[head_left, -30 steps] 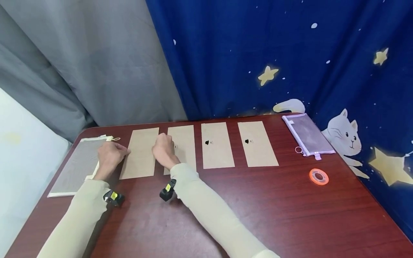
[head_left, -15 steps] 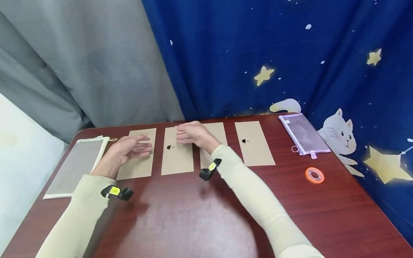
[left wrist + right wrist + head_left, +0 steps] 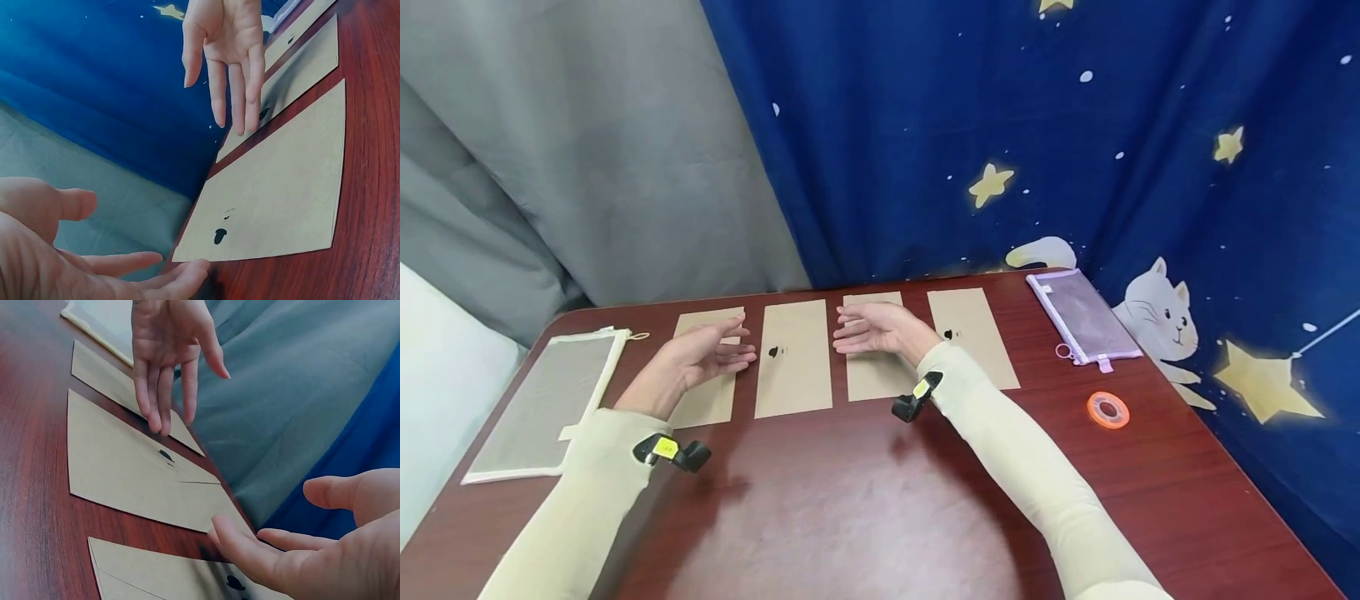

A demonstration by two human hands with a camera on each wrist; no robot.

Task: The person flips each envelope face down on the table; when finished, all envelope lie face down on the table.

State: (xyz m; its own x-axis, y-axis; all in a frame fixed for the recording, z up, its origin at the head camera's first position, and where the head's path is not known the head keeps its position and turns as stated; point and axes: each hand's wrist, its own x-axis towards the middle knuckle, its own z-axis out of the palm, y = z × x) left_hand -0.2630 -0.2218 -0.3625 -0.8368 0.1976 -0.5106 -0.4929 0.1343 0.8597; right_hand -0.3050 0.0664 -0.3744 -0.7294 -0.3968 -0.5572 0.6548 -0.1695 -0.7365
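Observation:
Several tan kraft-paper rectangles lie in a row along the back of the table, some showing a small black hat print; whether they are envelopes or thin booklets I cannot tell. My left hand (image 3: 698,357) is held over the leftmost paper (image 3: 703,406), palm turned inward and fingers loosely extended. Over the third paper (image 3: 880,382), my right hand (image 3: 883,327) faces it with the fingers stretched out. Between the two hands lies the second paper (image 3: 793,375), seen whole. Both wrist views show bare palms holding nothing, apart from the papers (image 3: 281,181).
A white-edged mesh zip pouch (image 3: 542,400) lies at the left edge. At the right are a purple mesh zip pouch (image 3: 1086,312) and an orange ring-shaped roll (image 3: 1108,410). The fourth paper (image 3: 981,342) lies past my right hand. Curtains (image 3: 880,167) hang behind the table.
Both hands have left the leftmost paper's edges and opened. My right hand has moved right to above the third paper; my left has shifted slightly right. The papers stay put while the view shifts.

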